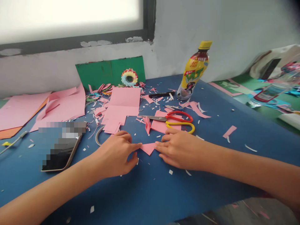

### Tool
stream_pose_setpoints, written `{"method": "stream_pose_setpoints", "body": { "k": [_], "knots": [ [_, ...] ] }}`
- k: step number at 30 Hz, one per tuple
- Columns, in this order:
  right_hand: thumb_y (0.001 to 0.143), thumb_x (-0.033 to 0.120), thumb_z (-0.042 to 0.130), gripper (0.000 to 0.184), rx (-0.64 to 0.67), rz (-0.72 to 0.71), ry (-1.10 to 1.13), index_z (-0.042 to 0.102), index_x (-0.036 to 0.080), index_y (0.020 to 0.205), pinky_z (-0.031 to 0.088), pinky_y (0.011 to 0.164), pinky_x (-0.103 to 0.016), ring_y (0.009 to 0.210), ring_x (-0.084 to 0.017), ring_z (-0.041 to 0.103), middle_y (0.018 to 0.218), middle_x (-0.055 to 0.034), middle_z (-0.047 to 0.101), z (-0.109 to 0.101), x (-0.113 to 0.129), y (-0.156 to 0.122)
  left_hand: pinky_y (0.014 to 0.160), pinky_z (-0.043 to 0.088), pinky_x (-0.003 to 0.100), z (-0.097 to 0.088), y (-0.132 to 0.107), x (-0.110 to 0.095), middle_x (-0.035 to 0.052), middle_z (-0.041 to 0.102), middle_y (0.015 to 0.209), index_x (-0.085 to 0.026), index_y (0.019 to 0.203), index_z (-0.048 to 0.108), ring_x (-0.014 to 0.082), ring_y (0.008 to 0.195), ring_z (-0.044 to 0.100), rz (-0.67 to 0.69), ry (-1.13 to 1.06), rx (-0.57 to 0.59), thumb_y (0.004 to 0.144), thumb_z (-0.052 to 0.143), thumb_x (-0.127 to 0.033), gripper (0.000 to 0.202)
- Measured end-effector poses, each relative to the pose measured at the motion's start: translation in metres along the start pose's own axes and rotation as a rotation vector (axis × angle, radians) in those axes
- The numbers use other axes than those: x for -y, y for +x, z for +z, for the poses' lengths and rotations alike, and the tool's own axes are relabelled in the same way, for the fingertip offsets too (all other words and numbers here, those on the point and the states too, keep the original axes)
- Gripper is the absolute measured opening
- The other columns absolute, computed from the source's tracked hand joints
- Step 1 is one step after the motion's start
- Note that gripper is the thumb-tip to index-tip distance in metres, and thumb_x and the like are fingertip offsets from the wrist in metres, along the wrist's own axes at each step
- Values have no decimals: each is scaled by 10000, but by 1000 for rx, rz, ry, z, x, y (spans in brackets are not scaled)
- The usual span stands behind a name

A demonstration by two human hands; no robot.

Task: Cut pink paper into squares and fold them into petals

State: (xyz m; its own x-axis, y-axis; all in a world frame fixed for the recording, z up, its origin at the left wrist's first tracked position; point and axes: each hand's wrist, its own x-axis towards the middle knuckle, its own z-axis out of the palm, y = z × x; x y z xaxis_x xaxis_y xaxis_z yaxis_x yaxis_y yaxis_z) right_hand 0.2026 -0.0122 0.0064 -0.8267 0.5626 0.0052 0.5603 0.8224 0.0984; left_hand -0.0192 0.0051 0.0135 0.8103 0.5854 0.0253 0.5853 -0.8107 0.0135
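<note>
A small folded pink paper triangle (148, 147) lies on the blue table (150, 190) between my hands. My left hand (116, 153) pinches its left corner, index finger and thumb pressed on the paper. My right hand (180, 149) presses its right edge with the fingertips held together. Red-and-yellow scissors (178, 120) lie just behind my right hand on pink scraps. A smartphone (61, 153) rests to the left of my left hand.
Pink paper sheets (58, 107) and scraps cover the back left and centre. A yellow drink bottle (194, 70) stands at the back, near a black pen (161, 94). A colourful paper ring (129, 77) leans on a green board (110, 70). Clutter fills the right table (269, 90).
</note>
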Motion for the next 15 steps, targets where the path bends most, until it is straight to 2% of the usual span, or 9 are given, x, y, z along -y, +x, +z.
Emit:
{"method": "stream_pose_setpoints", "body": {
  "k": [3, 6, 8, 10, 15],
  "knots": [
    [857, 270, 465, 247, 66, 11, -1, 666, 136, 805, 320, 654, -316, 612, -174, 569, 627, -70, 655, -4, -4, 2, 622, 448, 321, 3, 2, 0, 51, 617, 616, -230, 902, 700, 198, 614, 575, -36, -9, -20, 767, 494, -264, 248],
    [883, 320, 443, 315, -74, 65, 50, 658, 147, 731, 326, 655, -314, 639, -177, 565, 624, -61, 641, 5, -4, 9, 599, 444, 298, 17, 7, -1, 40, 626, 606, -197, 773, 697, 184, 600, 583, -133, -56, -151, 830, 468, -312, 263],
    [887, 339, 446, 299, -178, 140, 143, 651, 147, 782, 350, 663, -303, 707, -176, 571, 740, -67, 646, 13, -2, 13, 633, 451, 289, 26, 10, -2, 46, 651, 725, -175, 814, 676, 186, 683, 602, -122, -104, -197, 818, 515, -321, 218],
    [879, 356, 463, 287, -210, 184, 233, 648, 138, 849, 372, 675, -298, 769, -180, 569, 845, -82, 634, 19, 0, 16, 644, 449, 274, 31, 13, -2, 38, 649, 778, -174, 850, 658, 177, 718, 603, -145, -186, -190, 803, 557, -330, 192],
    [847, 314, 518, 199, -166, 280, 513, 643, 159, 848, 390, 665, -267, 764, -153, 556, 853, -51, 616, 19, -1, 18, 530, 398, 217, 27, 17, -1, -17, 609, 627, -193, 767, 654, 130, 591, 550, -278, -454, -87, 768, 598, -358, 174]
  ]
}}
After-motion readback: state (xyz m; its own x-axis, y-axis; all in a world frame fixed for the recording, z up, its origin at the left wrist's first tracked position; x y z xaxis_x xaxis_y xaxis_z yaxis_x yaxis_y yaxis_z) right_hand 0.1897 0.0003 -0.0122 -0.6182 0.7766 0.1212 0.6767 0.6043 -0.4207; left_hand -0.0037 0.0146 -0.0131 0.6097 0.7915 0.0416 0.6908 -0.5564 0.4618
